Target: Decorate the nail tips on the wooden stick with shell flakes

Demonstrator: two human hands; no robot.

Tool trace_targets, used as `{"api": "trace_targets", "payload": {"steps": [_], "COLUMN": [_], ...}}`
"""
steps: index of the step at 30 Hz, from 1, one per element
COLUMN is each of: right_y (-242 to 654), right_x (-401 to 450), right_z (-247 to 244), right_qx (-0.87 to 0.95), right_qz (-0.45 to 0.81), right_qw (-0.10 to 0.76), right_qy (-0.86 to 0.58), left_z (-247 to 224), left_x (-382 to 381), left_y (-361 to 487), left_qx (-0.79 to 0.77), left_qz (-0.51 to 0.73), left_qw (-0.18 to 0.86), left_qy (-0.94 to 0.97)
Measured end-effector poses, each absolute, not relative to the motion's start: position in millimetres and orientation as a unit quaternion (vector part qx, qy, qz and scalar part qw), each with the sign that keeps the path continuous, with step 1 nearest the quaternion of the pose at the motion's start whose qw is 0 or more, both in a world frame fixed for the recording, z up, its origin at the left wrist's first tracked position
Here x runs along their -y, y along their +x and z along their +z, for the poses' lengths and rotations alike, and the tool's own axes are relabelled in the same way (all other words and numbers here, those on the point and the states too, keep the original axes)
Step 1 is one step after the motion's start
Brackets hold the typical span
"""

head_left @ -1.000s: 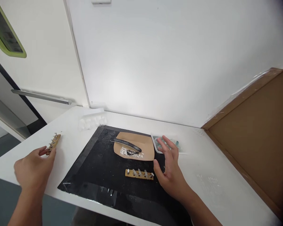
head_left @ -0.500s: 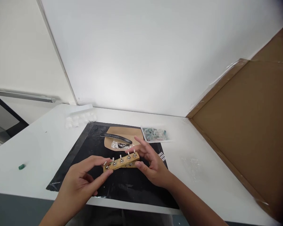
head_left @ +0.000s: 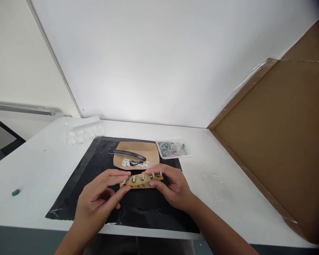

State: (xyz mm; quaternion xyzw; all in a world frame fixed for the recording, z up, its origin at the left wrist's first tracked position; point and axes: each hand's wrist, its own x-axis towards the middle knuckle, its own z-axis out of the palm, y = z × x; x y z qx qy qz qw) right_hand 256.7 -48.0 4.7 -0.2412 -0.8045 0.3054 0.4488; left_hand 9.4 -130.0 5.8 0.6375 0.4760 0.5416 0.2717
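Observation:
A narrow yellowish strip (head_left: 138,180) with several metal studs, each bearing a small white piece, is held above the black mat. My left hand (head_left: 99,194) pinches its left end between thumb and fingers. At the right end, my right hand (head_left: 172,186) grips it the same way, the fingers behind and the thumb in front. Just beyond the strip lies a tan sheet (head_left: 154,150) with small white pieces (head_left: 126,163) and a curved black file (head_left: 130,154) on it.
Behind the mat's right corner stands a white tray (head_left: 162,154) of green and clear bits. Clear packaging with white pieces (head_left: 85,134) lies at the back left. A green piece (head_left: 15,192) rests far left. Cardboard (head_left: 276,141) borders the right side.
My right hand has closed onto the strip's right end, its raised fingers now lowered. The strip is more level, and its studs have tipped slightly. The view has shifted a little.

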Motion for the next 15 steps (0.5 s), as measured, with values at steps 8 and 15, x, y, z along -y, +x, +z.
{"api": "trace_targets", "payload": {"steps": [8, 15], "right_y": [255, 253], "right_x": [47, 47], "right_z": [0, 2], "right_qx": [0.801, 0.802], "right_qz": [0.289, 0.288], "right_qw": [0.470, 0.474], "right_qy": [-0.233, -0.222], "left_z": [1, 5], "left_x": [123, 116], "left_y": [14, 24], "left_qx": [-0.472, -0.466], "left_qz": [0.559, 0.570], "left_qw": [0.298, 0.332], "left_qy": [0.613, 0.589]}}
